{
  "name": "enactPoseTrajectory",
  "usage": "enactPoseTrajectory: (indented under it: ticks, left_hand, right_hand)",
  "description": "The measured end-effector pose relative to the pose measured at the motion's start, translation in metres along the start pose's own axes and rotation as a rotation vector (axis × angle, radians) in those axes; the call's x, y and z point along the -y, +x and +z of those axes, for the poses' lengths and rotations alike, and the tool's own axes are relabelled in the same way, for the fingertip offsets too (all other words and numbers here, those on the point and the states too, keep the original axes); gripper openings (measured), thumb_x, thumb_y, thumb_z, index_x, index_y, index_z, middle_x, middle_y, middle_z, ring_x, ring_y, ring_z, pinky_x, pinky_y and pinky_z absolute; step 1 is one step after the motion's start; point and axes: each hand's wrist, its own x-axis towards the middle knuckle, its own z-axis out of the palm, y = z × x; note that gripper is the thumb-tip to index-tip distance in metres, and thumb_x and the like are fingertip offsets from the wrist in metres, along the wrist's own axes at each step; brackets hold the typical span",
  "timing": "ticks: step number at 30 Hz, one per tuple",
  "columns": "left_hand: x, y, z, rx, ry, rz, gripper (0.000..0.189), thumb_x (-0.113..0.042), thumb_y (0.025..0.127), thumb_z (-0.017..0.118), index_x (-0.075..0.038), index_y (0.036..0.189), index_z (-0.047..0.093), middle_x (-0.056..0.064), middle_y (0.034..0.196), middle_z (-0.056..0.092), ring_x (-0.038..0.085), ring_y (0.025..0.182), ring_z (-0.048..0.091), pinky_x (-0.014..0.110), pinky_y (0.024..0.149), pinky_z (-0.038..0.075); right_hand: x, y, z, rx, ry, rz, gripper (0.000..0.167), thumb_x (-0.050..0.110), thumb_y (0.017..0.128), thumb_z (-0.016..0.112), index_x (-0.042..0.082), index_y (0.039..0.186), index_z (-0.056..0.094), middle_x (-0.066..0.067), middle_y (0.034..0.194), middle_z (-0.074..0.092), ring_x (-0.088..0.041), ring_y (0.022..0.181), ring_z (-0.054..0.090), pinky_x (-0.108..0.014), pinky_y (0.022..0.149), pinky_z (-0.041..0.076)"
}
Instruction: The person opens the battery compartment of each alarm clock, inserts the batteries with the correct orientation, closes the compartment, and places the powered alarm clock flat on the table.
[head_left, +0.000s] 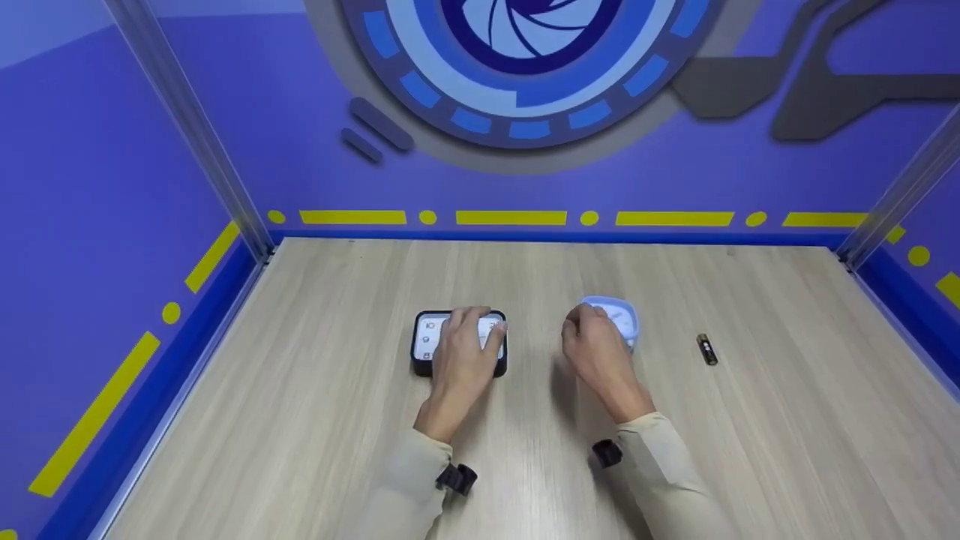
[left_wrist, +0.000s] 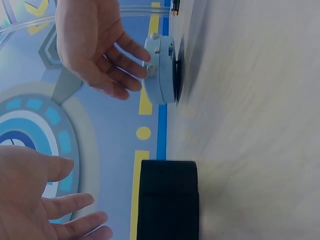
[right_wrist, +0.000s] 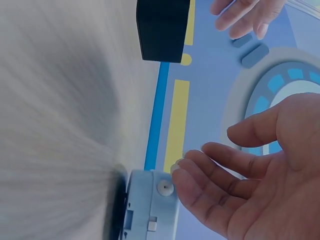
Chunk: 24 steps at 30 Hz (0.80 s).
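Observation:
My left hand (head_left: 466,351) hovers over a black box (head_left: 422,367) whose light top bears rows of small dark marks. In the left wrist view its fingers are loosely extended above the dark side of that box (left_wrist: 167,200), holding nothing. To the right, my right hand (head_left: 600,352) is at a light blue, rounded-square device (head_left: 625,319) that looks like a small clock. The right wrist view shows its fingers softly bent, fingertips right at the device's edge, nothing pinched between them. A round knob (right_wrist: 165,188) and a small white switch (right_wrist: 152,225) show on the device's side.
A black and gold battery (head_left: 707,349) lies on the wood-grain table (head_left: 300,420), right of the light blue device. Blue printed panels (head_left: 525,187) with yellow stripes border the table at the back and sides. Metal posts (head_left: 217,172) stand at the back corners.

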Motion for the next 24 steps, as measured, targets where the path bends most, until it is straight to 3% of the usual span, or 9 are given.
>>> enactPoseTrajectory:
  ticks: [10,24]
  left_hand:
    - [-0.027,-0.001,0.03,0.021,0.005,0.106,0.038,-0.03,0.103,0.071,-0.003,0.129,0.071,0.013,0.13,0.067,0.035,0.122,0.063,0.049,0.094,0.053]
    - [-0.043,0.004,0.056,0.059,0.01,0.112,0.035,-0.027,0.102,0.073,-0.004,0.128,0.072,0.013,0.128,0.067,0.033,0.12,0.064,0.046,0.094,0.053]
  right_hand:
    - [-0.006,0.0,-0.006,-0.06,-0.002,0.01,0.024,0.019,0.108,0.06,-0.005,0.107,0.066,-0.02,0.101,0.066,-0.036,0.092,0.064,-0.053,0.083,0.053]
    - [-0.022,0.003,-0.02,-0.093,-0.041,0.072,0.031,0.017,0.106,0.06,-0.011,0.117,0.064,-0.028,0.114,0.062,-0.044,0.104,0.061,-0.058,0.089,0.05]
